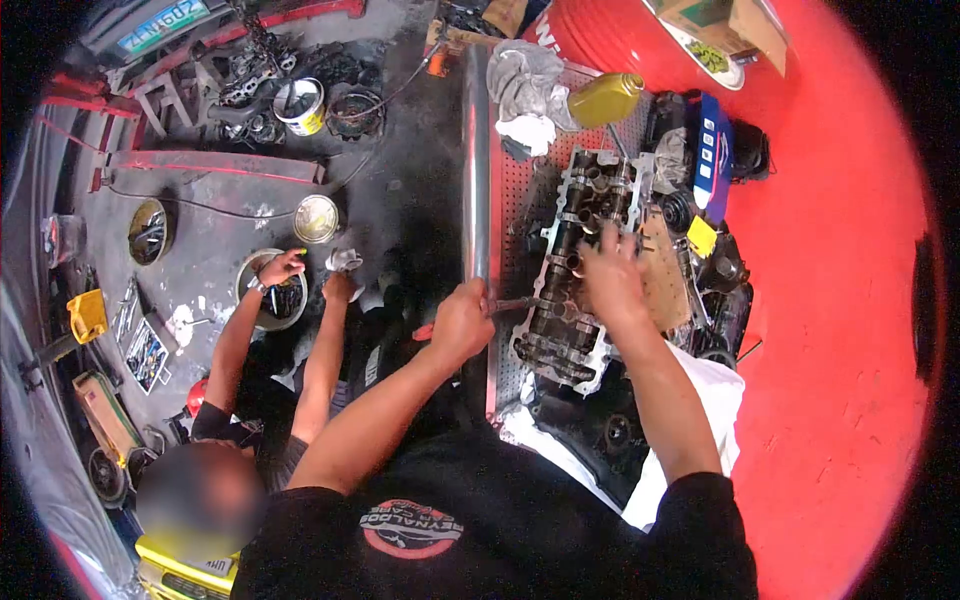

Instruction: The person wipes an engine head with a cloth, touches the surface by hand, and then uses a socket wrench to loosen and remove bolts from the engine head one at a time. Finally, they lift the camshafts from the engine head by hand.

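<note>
My left hand (464, 322) is closed around a hand tool with a red end (424, 332). The tool's dark shaft (516, 304) points right and reaches the near left edge of a metal cylinder head (545, 335). Over the middle of that cylinder head is my right hand (612, 275), slightly blurred, its fingers apart and reaching down among the camshaft parts. The cylinder head lies lengthwise on a perforated bench (512, 225), with a brown cardboard piece (664, 265) along its right side.
Left of me, a person's hands (282, 268) work over a bucket (246, 290) of parts, one holding a rag (344, 260). A yellow-green bottle (606, 100) and grey rags (525, 80) sit at the bench's far end. A red drum (600, 45) stands behind; white cloth (715, 385) lies right.
</note>
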`<state>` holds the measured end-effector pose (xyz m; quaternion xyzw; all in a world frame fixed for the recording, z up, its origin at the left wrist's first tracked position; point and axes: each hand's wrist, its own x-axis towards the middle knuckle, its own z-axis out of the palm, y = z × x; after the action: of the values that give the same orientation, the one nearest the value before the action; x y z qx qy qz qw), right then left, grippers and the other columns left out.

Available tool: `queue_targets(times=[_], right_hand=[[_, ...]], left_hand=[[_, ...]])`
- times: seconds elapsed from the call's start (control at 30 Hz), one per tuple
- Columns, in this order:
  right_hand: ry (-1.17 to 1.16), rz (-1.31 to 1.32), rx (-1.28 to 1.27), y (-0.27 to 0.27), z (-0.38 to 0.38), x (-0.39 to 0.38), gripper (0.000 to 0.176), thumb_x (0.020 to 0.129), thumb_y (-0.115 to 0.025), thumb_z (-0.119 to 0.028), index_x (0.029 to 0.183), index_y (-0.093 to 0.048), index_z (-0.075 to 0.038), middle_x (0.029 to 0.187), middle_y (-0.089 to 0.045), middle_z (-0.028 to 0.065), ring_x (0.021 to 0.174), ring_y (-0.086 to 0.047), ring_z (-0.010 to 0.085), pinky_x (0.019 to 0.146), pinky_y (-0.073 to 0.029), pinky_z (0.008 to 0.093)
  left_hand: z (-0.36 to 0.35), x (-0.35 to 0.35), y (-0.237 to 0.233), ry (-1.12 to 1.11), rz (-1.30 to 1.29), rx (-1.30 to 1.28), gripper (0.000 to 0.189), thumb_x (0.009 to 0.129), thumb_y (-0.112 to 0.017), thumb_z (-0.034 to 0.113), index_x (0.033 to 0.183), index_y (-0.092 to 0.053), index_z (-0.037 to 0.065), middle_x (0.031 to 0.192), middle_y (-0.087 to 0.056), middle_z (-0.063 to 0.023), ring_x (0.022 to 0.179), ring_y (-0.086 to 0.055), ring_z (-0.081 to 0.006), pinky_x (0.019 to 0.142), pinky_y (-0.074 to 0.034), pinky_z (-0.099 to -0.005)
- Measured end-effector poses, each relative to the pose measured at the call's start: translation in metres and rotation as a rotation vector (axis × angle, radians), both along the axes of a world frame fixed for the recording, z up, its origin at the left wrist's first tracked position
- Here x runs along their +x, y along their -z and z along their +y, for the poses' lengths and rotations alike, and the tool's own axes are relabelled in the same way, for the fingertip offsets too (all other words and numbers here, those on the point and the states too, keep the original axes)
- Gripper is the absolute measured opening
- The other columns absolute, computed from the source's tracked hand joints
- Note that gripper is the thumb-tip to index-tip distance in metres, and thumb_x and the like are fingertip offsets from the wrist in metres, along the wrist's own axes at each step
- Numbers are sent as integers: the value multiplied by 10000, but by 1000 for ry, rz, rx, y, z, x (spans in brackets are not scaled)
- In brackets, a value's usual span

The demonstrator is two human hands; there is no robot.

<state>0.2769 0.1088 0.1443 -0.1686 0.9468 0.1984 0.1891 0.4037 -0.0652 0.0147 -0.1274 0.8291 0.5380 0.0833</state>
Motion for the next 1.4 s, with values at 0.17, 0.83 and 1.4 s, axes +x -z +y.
queue_targets(times=[0.17,0.83,1.4], right_hand=[[-36,-7,-112,-23,-13,48,504,750,-645,-24,1235,-579,-147,1490,-283,221,1374,-259,455,1013,-320,679],[50,-73,-809,-58,-35,8,624,785,-736,-227,1325,-493,-30,1347,-465,258,1242,-472,396,1038,-398,428],[1463,4,-1457,59,195,-124,910,845,-454,-721,1433,-308,-42,1428,-419,183,1297,-413,324,1024,-350,470]], left_hand=[[-1,-5,-8,11,-18,-47,142,709,-540,-4,846,-507,15,845,-591,-248,811,-584,-462,718,-456,-531],[-8,-3,-21,62,-53,4,128,738,-575,40,858,-536,25,856,-608,-239,837,-600,-445,741,-467,-505],[-75,-37,15,-102,-464,981,125,791,-687,92,860,-626,8,676,-580,-42,520,-502,-114,459,-380,-261]])
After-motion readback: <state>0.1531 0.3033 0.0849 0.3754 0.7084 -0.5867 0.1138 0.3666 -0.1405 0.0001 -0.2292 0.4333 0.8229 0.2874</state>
